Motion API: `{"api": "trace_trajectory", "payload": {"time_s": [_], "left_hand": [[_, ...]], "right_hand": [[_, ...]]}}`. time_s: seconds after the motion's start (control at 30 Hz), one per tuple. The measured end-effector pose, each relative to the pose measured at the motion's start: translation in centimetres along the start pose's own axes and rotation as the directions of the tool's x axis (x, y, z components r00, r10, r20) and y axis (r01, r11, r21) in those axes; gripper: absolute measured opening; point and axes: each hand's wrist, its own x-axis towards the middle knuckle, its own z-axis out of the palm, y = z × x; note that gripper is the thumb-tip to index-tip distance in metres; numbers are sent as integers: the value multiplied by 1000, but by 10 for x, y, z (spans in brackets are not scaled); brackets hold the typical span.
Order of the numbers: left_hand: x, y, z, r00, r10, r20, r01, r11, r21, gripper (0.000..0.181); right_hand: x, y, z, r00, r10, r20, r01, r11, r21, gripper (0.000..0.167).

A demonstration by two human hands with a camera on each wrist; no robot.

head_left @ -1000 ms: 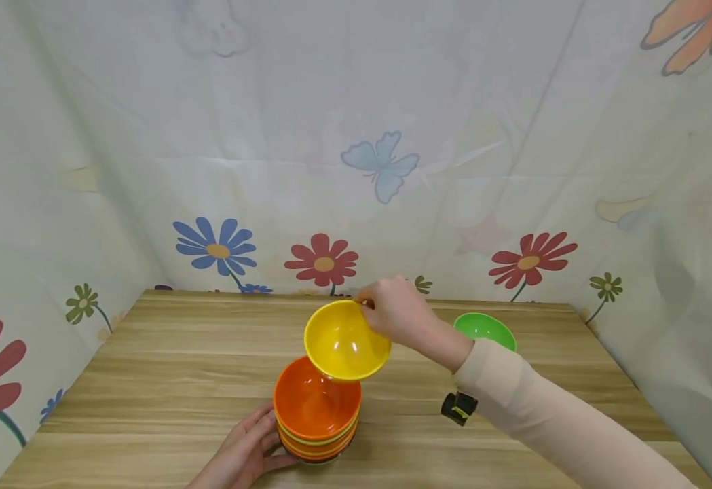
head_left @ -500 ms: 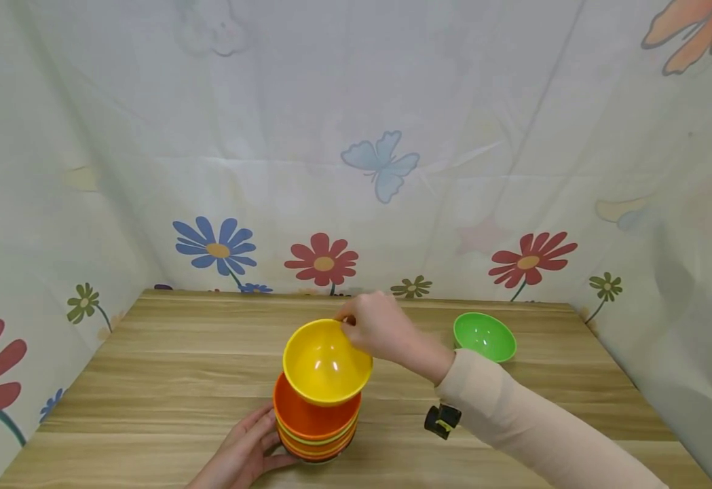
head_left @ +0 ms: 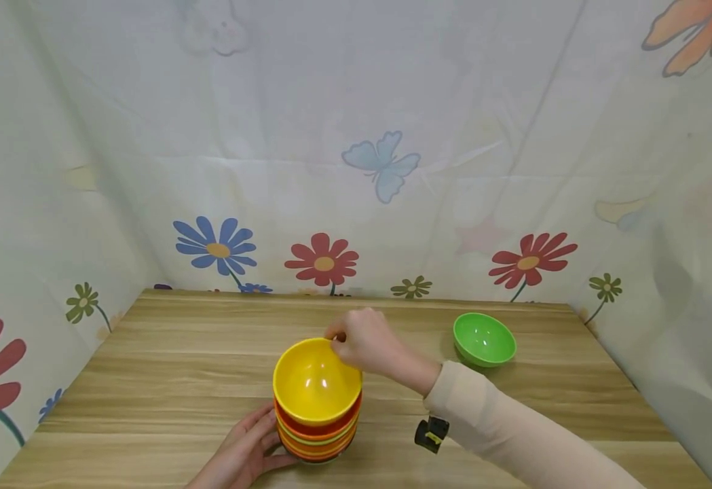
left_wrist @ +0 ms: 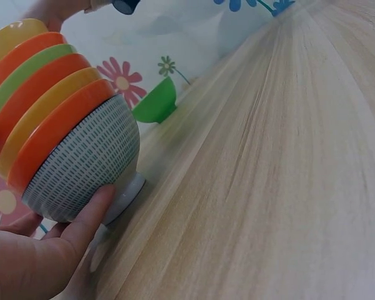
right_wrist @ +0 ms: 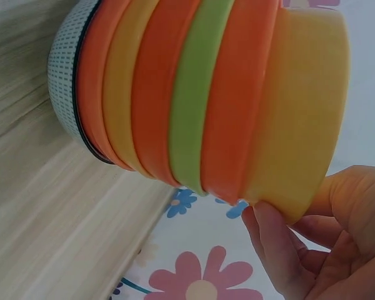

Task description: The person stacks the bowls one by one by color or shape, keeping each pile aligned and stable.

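Observation:
In the head view, my right hand pinches the far right rim of a yellow bowl. This bowl sits in the mouth of a stack of nested bowls, most of its wall showing above the orange bowl under it. Further down are a green bowl, more orange and yellow ones, and a patterned white-and-grey bowl standing on the table. My left hand holds the stack low on its left side, its thumb against the patterned bowl; some of its fingers are hidden behind the stack.
A separate green bowl stands upright at the back right of the wooden table. Behind the table and along both sides hangs a white cloth printed with flowers and butterflies. A dark device is strapped at the right wrist.
The yellow bowl, held in my right hand, has come down and leftward from above the stack into its top. My left hand and the stack stay in place; the separate green bowl is now fully uncovered.

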Motion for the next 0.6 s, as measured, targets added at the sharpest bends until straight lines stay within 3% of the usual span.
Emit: {"api": "trace_trajectory", "payload": {"time_s": [0.6], "left_hand": [[2,-2,-1,1000,19,12,-19,1000,-1,66]], "right_hand": [[-4,1,9,1000,26,-12,-26,999,28,15]]}}
